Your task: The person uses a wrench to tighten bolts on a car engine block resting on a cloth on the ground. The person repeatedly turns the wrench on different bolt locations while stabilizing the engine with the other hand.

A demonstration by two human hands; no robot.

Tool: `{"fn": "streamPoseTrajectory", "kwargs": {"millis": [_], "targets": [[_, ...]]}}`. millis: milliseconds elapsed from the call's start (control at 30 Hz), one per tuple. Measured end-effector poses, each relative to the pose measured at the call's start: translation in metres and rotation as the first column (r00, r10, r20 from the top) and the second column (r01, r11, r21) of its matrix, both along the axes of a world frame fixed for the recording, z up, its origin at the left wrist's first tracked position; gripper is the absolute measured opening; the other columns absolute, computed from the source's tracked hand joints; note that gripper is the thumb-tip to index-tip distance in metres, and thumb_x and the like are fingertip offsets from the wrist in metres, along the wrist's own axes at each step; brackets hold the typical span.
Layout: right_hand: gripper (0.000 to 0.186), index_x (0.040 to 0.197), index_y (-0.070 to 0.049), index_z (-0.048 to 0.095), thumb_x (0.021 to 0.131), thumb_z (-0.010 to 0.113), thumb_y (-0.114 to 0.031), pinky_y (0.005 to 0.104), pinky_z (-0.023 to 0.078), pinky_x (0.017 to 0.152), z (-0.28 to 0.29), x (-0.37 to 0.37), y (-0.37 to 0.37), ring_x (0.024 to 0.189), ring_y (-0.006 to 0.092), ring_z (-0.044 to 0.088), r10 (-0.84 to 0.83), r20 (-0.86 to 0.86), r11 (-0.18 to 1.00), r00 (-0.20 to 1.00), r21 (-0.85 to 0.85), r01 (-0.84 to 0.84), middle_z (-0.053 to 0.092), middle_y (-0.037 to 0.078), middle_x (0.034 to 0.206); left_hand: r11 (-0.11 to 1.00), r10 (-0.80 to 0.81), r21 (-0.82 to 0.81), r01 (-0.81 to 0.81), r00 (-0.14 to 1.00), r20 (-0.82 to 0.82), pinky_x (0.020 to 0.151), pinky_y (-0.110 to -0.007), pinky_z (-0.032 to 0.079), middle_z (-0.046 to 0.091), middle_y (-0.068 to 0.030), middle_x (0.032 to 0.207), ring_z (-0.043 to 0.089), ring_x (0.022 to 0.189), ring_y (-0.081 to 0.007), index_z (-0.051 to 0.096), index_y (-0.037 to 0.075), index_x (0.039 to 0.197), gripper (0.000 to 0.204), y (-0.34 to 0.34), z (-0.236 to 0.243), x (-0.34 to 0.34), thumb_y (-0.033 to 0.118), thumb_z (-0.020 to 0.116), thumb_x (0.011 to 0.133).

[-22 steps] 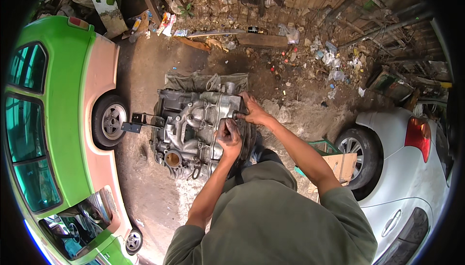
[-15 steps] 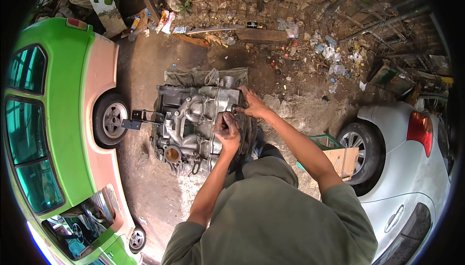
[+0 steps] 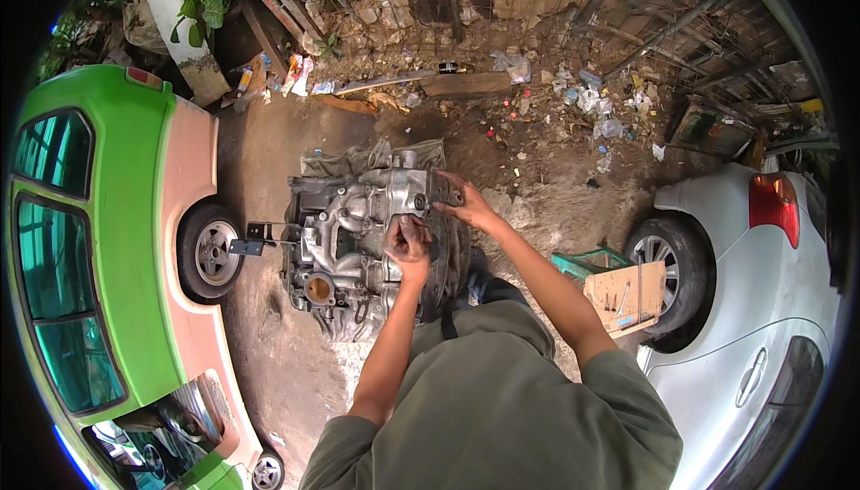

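Note:
A greasy metal engine point(image 3: 345, 239) stands on the ground in front of me, its cast intake manifold point(image 3: 336, 230) facing up. Over its right side, my left hand point(image 3: 408, 246) is closed in a fist with the knuckles up. Whatever it may hold is hidden under the fingers. Farther off, at the engine's far right corner, my right hand point(image 3: 466, 203) grips a grey metal part point(image 3: 439, 188) between thumb and fingers. Just left of that part shows a round dark opening point(image 3: 419, 202) in the engine.
A green and pink vehicle point(image 3: 134, 248) stands at left, a silver car point(image 3: 743, 266) at right. A black bracket point(image 3: 247, 245) juts from the engine's left side. By the silver car sit a green crate point(image 3: 591, 261) and a wooden board point(image 3: 625, 297). Litter point(image 3: 591, 100) lies beyond.
The whole view has shifted a little. My right hand's fingers have moved on the far right corner, uncovering the dark opening. My left fist stays over the engine, slightly nearer its right edge.

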State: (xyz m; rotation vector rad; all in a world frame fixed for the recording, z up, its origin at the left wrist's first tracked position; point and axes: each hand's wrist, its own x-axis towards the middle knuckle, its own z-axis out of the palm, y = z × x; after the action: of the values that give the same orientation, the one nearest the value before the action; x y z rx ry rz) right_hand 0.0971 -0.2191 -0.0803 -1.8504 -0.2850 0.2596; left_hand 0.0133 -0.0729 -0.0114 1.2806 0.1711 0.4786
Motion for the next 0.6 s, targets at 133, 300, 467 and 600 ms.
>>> {"fn": "streamPoseTrajectory", "kwargs": {"millis": [133, 300, 467, 600], "targets": [[0.055, 0.135, -0.007, 0.059, 0.090, 0.081, -0.032, 0.0378, 0.053, 0.095, 0.005, -0.028, -0.012, 0.113, 0.0217, 0.062, -0.114, -0.189, 0.993, 0.975, 0.008, 0.118, 0.065, 0.010, 0.125, 0.947, 0.061, -0.319, -0.043, 0.997, 0.045, 0.045, -0.028, 0.031, 0.033, 0.0031, 0.054, 0.027, 0.044, -0.0075, 0.047, 0.007, 0.077, 0.038, 0.000, 0.010, 0.007, 0.027, 0.052, 0.108], [0.038, 0.124, -0.004, 0.067, 0.100, 0.069, -0.034, 0.0318, 0.055, 0.076, 0.039, -0.068, -0.028, 0.090, 0.0133, 0.066, 0.099, -0.544, 0.946, 0.833, 0.312, 0.091, 0.069, 0.005, 0.110, 0.866, 0.120, -0.487, -0.112, 0.993, -0.015, 0.044, -0.028, 0.024, 0.027, 0.0050, 0.053, 0.024, 0.046, -0.0082, 0.047, 0.011, 0.078, 0.037, 0.009, 0.036, 0.018, 0.032, 0.056, 0.107], [0.035, 0.128, -0.002, 0.063, 0.104, 0.064, -0.027, 0.0319, 0.056, 0.078, 0.063, -0.100, -0.026, 0.091, 0.0159, 0.069, 0.053, -0.546, 0.601, 0.836, 0.686, 0.410, 0.072, 0.008, 0.107, 0.839, -0.056, -0.543, 0.046, 0.998, -0.001, 0.045, -0.029, 0.024, 0.025, 0.0044, 0.052, 0.022, 0.045, -0.0087, 0.048, 0.011, 0.081, 0.037, -0.027, 0.037, 0.008, 0.036, 0.056, 0.107], [0.024, 0.116, -0.005, 0.068, 0.099, 0.071, -0.022, 0.0305, 0.054, 0.076, 0.058, -0.128, -0.050, 0.089, 0.0159, 0.069, -0.144, -0.596, 0.449, 0.790, 0.672, 0.589, 0.071, 0.005, 0.103, 0.765, -0.287, -0.588, 0.261, 0.957, 0.051, 0.050, -0.029, 0.030, 0.031, 0.0012, 0.051, 0.027, 0.045, -0.0107, 0.054, 0.008, 0.085, 0.034, -0.069, 0.018, -0.017, 0.033, 0.055, 0.107]]}}
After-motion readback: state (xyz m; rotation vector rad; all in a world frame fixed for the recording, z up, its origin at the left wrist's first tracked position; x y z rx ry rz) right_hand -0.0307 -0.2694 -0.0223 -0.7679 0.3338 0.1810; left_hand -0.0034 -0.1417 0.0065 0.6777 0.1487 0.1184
